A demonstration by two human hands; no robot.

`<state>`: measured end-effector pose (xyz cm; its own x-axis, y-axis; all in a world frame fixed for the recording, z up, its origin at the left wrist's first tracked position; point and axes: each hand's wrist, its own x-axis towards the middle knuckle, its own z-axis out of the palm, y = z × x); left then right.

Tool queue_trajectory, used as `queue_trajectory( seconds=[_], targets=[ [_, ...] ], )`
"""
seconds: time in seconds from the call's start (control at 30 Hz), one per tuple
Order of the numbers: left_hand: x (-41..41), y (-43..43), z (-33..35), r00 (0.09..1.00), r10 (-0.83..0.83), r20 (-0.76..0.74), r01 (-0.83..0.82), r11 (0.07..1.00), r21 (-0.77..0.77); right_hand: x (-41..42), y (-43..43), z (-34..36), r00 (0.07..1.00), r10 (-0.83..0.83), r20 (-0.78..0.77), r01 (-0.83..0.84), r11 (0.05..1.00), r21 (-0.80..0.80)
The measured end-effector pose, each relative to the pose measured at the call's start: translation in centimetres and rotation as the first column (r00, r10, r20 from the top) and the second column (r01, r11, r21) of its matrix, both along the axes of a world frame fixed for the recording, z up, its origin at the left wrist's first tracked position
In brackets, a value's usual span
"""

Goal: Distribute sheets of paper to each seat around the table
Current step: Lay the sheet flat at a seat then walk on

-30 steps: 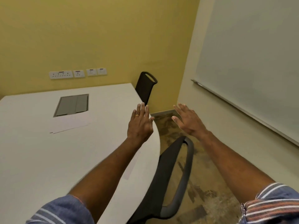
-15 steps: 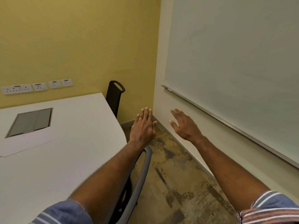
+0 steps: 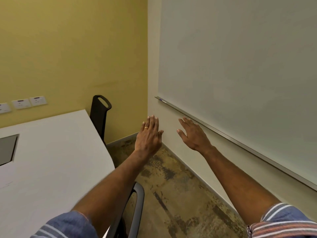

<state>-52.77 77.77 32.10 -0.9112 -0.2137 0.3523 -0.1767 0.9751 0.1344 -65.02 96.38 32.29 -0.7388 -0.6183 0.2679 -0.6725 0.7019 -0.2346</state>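
The white table (image 3: 51,160) fills the lower left. A faint sheet edge (image 3: 6,184) shows near its left side; I cannot make out a sheet clearly. My left hand (image 3: 149,136), with a ring, hovers flat and open beyond the table's right edge, holding nothing. My right hand (image 3: 193,134) is stretched out open beside it, toward the wall under the whiteboard, also holding nothing. One black chair (image 3: 100,115) stands at the table's far end. A second chair's back (image 3: 137,206) sits below my left forearm.
A whiteboard (image 3: 240,66) with a metal tray (image 3: 223,134) covers the right wall. Wall sockets (image 3: 29,102) sit on the yellow wall. A grey cable hatch (image 3: 7,148) is set into the tabletop. Mottled floor runs between table and wall.
The view has swung right: table, hatch and the sheet beside it slid left, the sheet nearly out of view. Both hands stay open and now hover over the floor by the wall.
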Motion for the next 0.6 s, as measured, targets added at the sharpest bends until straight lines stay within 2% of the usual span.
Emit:
queue_trajectory(
  seconds=[0.33,0.6],
  targets=[
    [-9.6,-2.5,-1.7,0.998,0.061,0.016,-0.061,0.998,0.035,-9.9,-4.2,-2.3,0.996,0.077,0.040,-0.077,0.997,0.006],
    [-17.8,-4.7,-2.7,0.975,0.221,0.016,-0.222,0.974,0.054,-20.4,-8.1,-2.9,0.976,0.212,0.056,-0.212,0.977,0.000]
  ],
)
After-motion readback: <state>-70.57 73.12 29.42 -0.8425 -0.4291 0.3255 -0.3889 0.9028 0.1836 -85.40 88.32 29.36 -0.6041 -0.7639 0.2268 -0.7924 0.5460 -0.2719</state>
